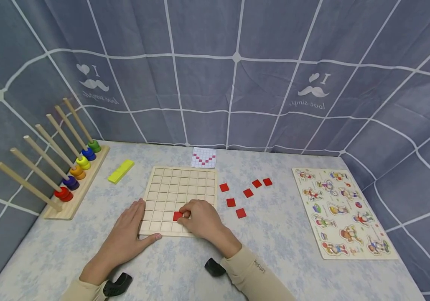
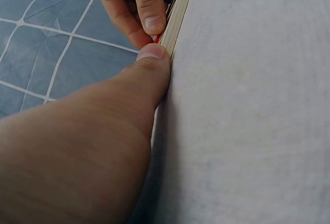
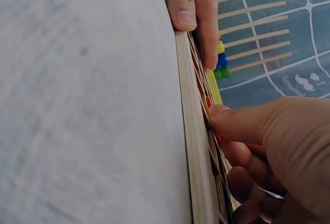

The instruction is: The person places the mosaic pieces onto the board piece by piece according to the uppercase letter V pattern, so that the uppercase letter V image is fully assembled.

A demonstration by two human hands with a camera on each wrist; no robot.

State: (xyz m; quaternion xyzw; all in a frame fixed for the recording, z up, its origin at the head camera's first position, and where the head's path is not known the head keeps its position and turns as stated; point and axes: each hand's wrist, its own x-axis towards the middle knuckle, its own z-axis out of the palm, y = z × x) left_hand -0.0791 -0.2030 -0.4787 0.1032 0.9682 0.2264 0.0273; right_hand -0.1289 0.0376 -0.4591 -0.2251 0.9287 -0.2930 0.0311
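Note:
A wooden grid board (image 1: 162,184) with square cells lies on the table. My right hand (image 1: 201,219) is over its lower part, thumb and fingertips pinching a red square tile (image 1: 177,216) at the cells. In the right wrist view a sliver of the tile (image 3: 209,102) shows by the thumb; the rest is hidden. My left hand (image 1: 126,230) rests at the board's left side, fingers extended along the edge. Its thumb (image 2: 153,54) touches the near edge. Several loose red tiles (image 1: 231,202) lie right of the board. A small pattern card (image 1: 203,152) sits behind it.
A peg stand (image 1: 64,209) with coloured rings stands at the left, its rods leaning up. A yellow block (image 1: 120,171) lies between stand and board. At the right is a picture puzzle board (image 1: 310,200). A grey curtain (image 1: 207,83) hangs behind the table.

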